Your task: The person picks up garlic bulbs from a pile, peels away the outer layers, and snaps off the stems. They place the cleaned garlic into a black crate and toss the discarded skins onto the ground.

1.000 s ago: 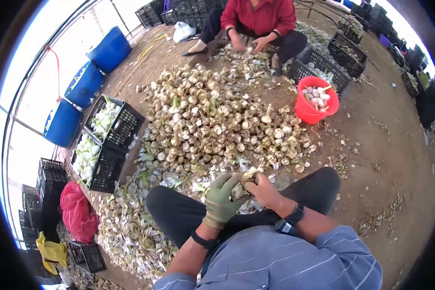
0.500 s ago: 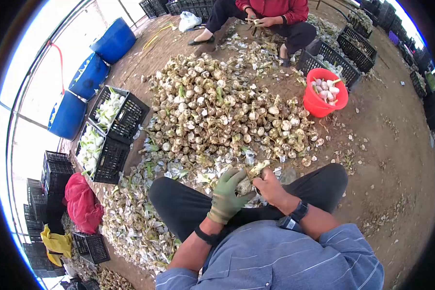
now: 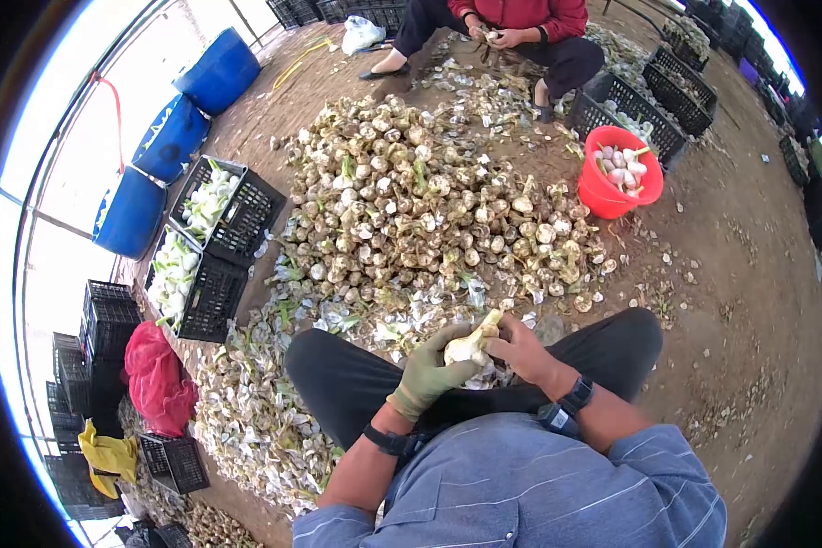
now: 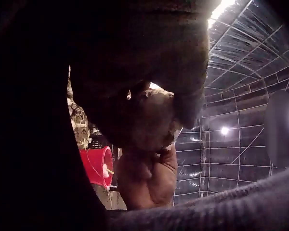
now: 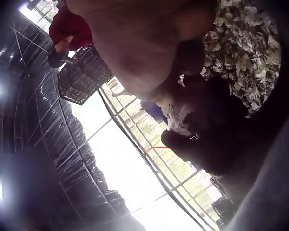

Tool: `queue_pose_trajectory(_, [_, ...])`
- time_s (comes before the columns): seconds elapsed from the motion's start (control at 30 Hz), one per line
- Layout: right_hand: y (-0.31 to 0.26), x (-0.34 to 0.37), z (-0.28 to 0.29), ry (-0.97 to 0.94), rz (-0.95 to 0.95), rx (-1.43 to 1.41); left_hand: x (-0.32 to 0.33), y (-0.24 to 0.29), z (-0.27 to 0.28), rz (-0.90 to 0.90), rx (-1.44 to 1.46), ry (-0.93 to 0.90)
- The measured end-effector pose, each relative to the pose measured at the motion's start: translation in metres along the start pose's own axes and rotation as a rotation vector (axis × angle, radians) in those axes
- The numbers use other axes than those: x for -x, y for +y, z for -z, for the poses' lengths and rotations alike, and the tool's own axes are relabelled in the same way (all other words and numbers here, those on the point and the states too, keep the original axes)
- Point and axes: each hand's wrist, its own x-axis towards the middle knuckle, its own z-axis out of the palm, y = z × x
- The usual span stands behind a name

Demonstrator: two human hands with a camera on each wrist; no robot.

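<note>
A whitish garlic bulb [image 3: 468, 349] with a short stem pointing up and to the right is held between my two hands, over my lap. My left hand [image 3: 427, 374], in a green glove, grips it from the left, thumb along its near side. From the right, my bare right hand [image 3: 528, 354] pinches the bulb with thumb and fingers near the stem. In the left wrist view, the shaded bulb [image 4: 156, 115] shows above the right hand [image 4: 147, 180]. The right wrist view shows part of the bulb [image 5: 179, 115] between the right hand [image 5: 135, 43] and the dark glove.
A big heap of unpeeled garlic [image 3: 411, 201] lies in front, with loose skins [image 3: 265, 420] at the left. A red bucket [image 3: 612, 196] holds cleaned bulbs at right. Black crates [image 3: 215, 297] and blue barrels [image 3: 130, 215] stand left. Another person [image 3: 525, 23] sits across the heap.
The bulb, darker and mostly covered by my hands a second ago, now shows pale. My left fingers have closed in round it. The person opposite has raised their hands with something small.
</note>
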Motion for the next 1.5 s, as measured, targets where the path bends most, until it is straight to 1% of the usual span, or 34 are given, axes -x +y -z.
queue_pose_trajectory(0.07, [-0.008, 0.001, -0.006, 0.055, 0.017, 0.155, 0.0, 0.002, -0.004, -0.088, -0.138, 0.047])
queue_pose_trajectory(0.17, [0.021, -0.008, -0.004, 0.119, -0.04, 0.141, -0.008, -0.004, -0.003, -0.426, -0.539, 0.148])
queue_pose_trajectory(0.27, [0.033, -0.009, -0.006, 0.102, 0.021, -0.013, -0.009, 0.0, -0.01, -0.616, -0.757, 0.233])
queue_pose_trajectory(0.37, [0.027, -0.009, -0.005, 0.065, 0.002, -0.002, -0.009, 0.001, -0.007, -0.596, -0.805, 0.202])
queue_pose_trajectory(0.47, [0.021, -0.009, 0.005, -0.052, 0.026, 0.138, -0.008, -0.019, 0.006, -0.161, -0.184, 0.067])
queue_pose_trajectory(0.5, [0.018, -0.009, 0.011, -0.093, 0.061, 0.18, -0.006, -0.007, 0.008, -0.075, -0.118, 0.023])
queue_pose_trajectory(0.57, [0.011, -0.008, 0.02, -0.175, 0.131, 0.264, -0.009, -0.019, 0.016, -0.051, 0.061, -0.032])
queue_pose_trajectory(0.6, [0.009, -0.008, 0.02, -0.16, 0.121, 0.28, -0.012, -0.022, 0.019, -0.04, 0.151, -0.06])
queue_pose_trajectory(0.67, [0.003, -0.009, 0.019, -0.131, 0.107, 0.315, -0.015, -0.024, 0.022, -0.018, 0.072, -0.044])
queue_pose_trajectory(0.73, [0.008, -0.011, 0.012, -0.075, 0.114, 0.287, -0.014, -0.014, 0.016, -0.012, -0.029, -0.019])
queue_pose_trajectory(0.77, [0.011, -0.013, 0.007, -0.047, 0.116, 0.274, -0.014, -0.016, 0.015, -0.099, -0.097, 0.016])
queue_pose_trajectory(0.83, [0.022, -0.017, -0.002, -0.033, 0.105, 0.119, -0.016, -0.019, 0.012, -0.275, -0.236, 0.088])
queue_pose_trajectory(0.87, [0.025, -0.019, -0.006, -0.027, 0.1, 0.042, -0.016, -0.02, 0.012, -0.246, -0.167, 0.112])
queue_pose_trajectory(0.9, [0.024, -0.018, -0.013, 0.0, 0.148, 0.043, -0.015, -0.019, 0.011, -0.216, -0.097, 0.137])
queue_pose_trajectory(0.97, [0.012, -0.015, -0.014, -0.029, 0.192, 0.312, -0.01, -0.015, 0.012, -0.147, 0.043, 0.2])
queue_pose_trajectory(1.0, [0.005, -0.014, -0.014, -0.046, 0.216, 0.447, -0.01, -0.023, 0.017, -0.133, 0.194, 0.151])
queue_pose_trajectory(1.07, [-0.015, -0.013, -0.01, -0.217, 0.365, 0.624, -0.014, -0.044, 0.029, -0.107, 0.492, 0.048])
queue_pose_trajectory(1.1, [-0.023, -0.013, -0.007, -0.302, 0.438, 0.711, -0.009, -0.037, 0.03, -0.083, 0.441, 0.015])
queue_pose_trajectory(1.2, [-0.036, -0.018, 0.002, -0.416, 0.484, 0.641, -0.007, -0.029, 0.042, 0.063, 0.472, -0.321])
queue_pose_trajectory(1.23, [-0.035, -0.02, 0.004, -0.385, 0.436, 0.573, -0.004, -0.026, 0.037, 0.063, 0.416, -0.233])
queue_pose_trajectory(1.33, [-0.028, -0.023, 0.005, -0.344, 0.336, 0.527, 0.001, -0.014, 0.03, -0.013, 0.281, -0.178])
queue_pose_trajectory(1.37, [-0.025, -0.024, 0.007, -0.322, 0.332, 0.524, 0.001, -0.013, 0.034, 0.014, 0.268, -0.206])
queue_pose_trajectory(1.43, [-0.015, -0.027, 0.012, -0.276, 0.326, 0.518, 0.002, -0.011, 0.04, 0.055, 0.15, -0.224])
queue_pose_trajectory(1.47, [-0.009, -0.029, 0.016, -0.171, 0.237, 0.513, 0.002, -0.01, 0.042, 0.074, 0.091, -0.234])
queue_pose_trajectory(1.5, [-0.002, -0.031, 0.023, -0.068, 0.148, 0.507, 0.002, -0.01, 0.04, 0.033, 0.143, -0.223])
